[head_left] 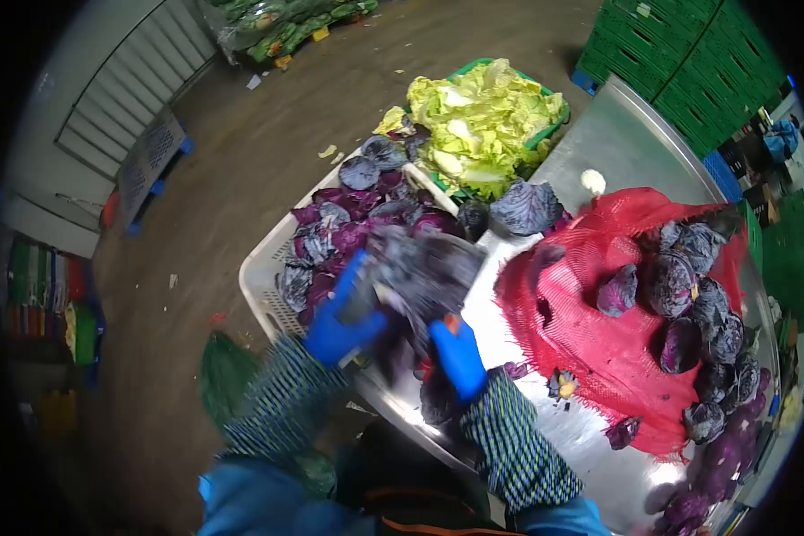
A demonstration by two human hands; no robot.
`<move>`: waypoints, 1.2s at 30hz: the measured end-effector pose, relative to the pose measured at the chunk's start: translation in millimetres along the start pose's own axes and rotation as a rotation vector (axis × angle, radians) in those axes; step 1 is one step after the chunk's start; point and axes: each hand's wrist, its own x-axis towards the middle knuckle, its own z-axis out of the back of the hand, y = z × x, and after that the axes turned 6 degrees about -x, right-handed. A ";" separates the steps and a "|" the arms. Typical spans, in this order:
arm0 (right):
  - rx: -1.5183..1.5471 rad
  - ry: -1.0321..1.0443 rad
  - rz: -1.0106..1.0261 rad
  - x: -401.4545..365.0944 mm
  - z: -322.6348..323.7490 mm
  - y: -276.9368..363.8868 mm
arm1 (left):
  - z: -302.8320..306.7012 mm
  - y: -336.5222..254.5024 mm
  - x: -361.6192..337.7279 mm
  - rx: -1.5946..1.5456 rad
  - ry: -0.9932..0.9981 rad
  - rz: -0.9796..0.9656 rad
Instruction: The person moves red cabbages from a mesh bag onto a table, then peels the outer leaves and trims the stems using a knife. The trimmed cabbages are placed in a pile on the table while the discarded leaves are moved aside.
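Note:
My left hand (339, 322), in a blue glove, is at the near edge of the white crate (257, 290). Its thumb and fingers are spread wide beside dark red cabbage leaves (424, 272), which are smeared by motion between my hands. My right hand (458, 357), gloved in blue too, is closed next to these leaves at the metal table's edge. Something orange-red shows at its fingers, too small and blurred to name. The crate holds a heap of loose purple cabbage leaves (353, 234). Darker purple pieces below the blurred leaves are partly hidden.
On the metal table (590, 134), a red net sack (590, 313) lies under several red cabbages (672, 284). A green crate (558, 116) heaped with pale cabbage leaves (487, 116) stands beyond the white crate. Stacked green crates (652, 54) stand behind; scraps dot the floor.

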 end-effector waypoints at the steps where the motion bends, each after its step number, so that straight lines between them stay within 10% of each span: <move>1: 0.184 0.028 -0.092 5.7 -12.8 12.6 | 40.1 -14.6 7.5 0.377 0.039 -0.027; 3: 0.313 0.065 0.048 2.8 -5.8 6.2 | 103.4 -1.2 29.0 1.107 0.013 0.169; 5: -0.175 -0.155 0.119 -24.5 34.7 -13.1 | 127.6 37.5 54.8 1.305 -0.036 0.093; 11: -0.285 -0.240 -0.356 -91.9 69.7 -128.5 | 122.5 210.4 130.3 1.457 0.089 -0.019; 14: 0.019 -0.386 -0.228 -59.3 6.2 -110.1 | 139.8 336.0 75.8 1.573 0.108 0.135; 16: 0.585 -0.176 -0.198 -14.9 -11.7 -95.1 | 155.4 303.6 113.2 1.586 -0.126 -0.053; 21: 0.512 -0.020 0.165 54.7 -35.3 -24.3 | 107.6 131.7 224.5 1.407 -0.574 -0.679; 23: 0.468 0.069 -0.032 7.7 -8.4 -1.5 | 82.5 125.1 178.5 1.316 -0.484 -0.739; 27: 0.023 -0.246 0.001 -85.8 33.9 -45.9 | 314.9 240.5 2.5 1.188 0.724 0.501; 29: 0.236 -0.329 -0.185 -145.0 47.5 -54.9 | 281.2 161.9 39.7 1.369 0.205 0.666; 31: 0.424 -0.475 -0.322 -189.2 50.3 -79.4 | 213.2 117.9 89.4 1.017 -0.087 -0.071; 32: 0.501 -0.542 -0.338 -203.1 50.9 -91.5 | 103.9 55.8 122.6 0.826 -0.018 -0.361; 34: 0.588 -0.615 -0.331 -221.7 61.1 -108.0 | -79.1 -15.9 150.1 0.361 0.203 -0.101; 36: 0.598 -0.728 -0.170 -230.7 71.6 -118.2 | -223.1 -4.5 175.7 0.339 0.572 -0.260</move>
